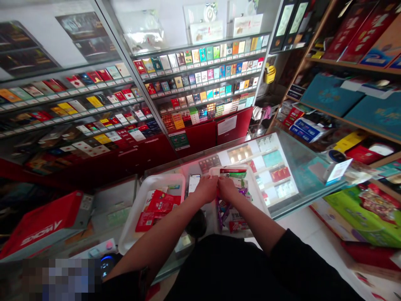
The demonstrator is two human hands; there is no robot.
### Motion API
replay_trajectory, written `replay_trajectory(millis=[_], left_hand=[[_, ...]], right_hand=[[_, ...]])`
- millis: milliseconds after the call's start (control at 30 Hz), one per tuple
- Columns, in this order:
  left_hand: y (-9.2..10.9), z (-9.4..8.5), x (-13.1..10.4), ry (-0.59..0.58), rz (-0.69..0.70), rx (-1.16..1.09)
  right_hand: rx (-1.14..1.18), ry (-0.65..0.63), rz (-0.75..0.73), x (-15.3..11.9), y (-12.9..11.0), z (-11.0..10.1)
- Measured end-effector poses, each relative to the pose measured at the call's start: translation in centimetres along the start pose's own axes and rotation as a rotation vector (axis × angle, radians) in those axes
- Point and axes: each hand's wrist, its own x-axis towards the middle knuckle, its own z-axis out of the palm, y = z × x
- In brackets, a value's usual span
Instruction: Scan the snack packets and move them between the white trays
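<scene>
My left hand (206,188) and my right hand (227,188) meet over the left part of a white tray (260,195) on the glass counter. Both have their fingers curled in, knuckles nearly touching. What they hold, if anything, is hidden beneath them. Snack packets fill this tray, among them purple wrappers (223,215) and a red packet (239,226). Just left of my left hand lies a phone (194,183) with a lit screen. Further left, a second white tray (129,228) contains red packets (161,202).
A red box (46,228) stands on the counter at left. Behind the glass counter (300,167), shelves hold rows of small packs (200,77). At right are wooden shelves with blue boxes (332,95), a sign with a code (338,171) and a green carton (351,213).
</scene>
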Motion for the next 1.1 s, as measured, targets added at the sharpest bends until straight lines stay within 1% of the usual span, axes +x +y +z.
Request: replay_trajectory(millis=[133,200,333,433,533,667,767,833,900,967,1033,1100], left_hand=[[0.0,0.5,0.1,-0.004,0.002,0.006],[0.1,0.5,0.1,-0.011,-0.001,0.006],[0.3,0.3,0.0,-0.030,-0.012,-0.008],[0.3,0.2,0.2,-0.015,-0.021,-0.028],[0.2,0.3,0.3,0.005,-0.065,-0.101],[-0.4,0.4,0.4,0.107,-0.143,-0.263],[-1.0,0.5,0.7,0.160,-0.255,-0.388],[-1.4,0.5,0.9,0.163,-0.313,-0.487],[-1.7,0.6,1.0,0.131,-0.322,-0.633],[-1.9,0.6,0.8,0.110,-0.314,-0.798],[-2.0,0.5,0.5,0.142,-0.313,-0.948],[-2.1,0.4,0.1,0.205,-0.297,-1.049]], right_hand=[[-0.049,-0.051,0.062,0.1,-0.2,0.1],[-0.062,-0.050,0.083,-0.1,-0.2,0.1],[-0.049,0.033,0.126,-0.5,-0.2,-0.2],[-0.035,0.074,0.199,-0.6,-0.3,-0.6],[0.009,0.094,0.278,-0.7,-0.5,-1.1],[0.168,0.168,0.321,-1.0,-0.2,-2.2],[0.344,0.244,0.275,-1.6,0.3,-3.0],[0.460,0.294,0.235,-2.0,0.5,-3.4],[0.551,0.343,0.228,-2.2,0.7,-3.5],[0.618,0.383,0.251,-2.4,0.9,-3.5],[0.690,0.413,0.279,-2.5,1.1,-3.4],[0.769,0.428,0.275,-2.7,1.2,-3.4]])
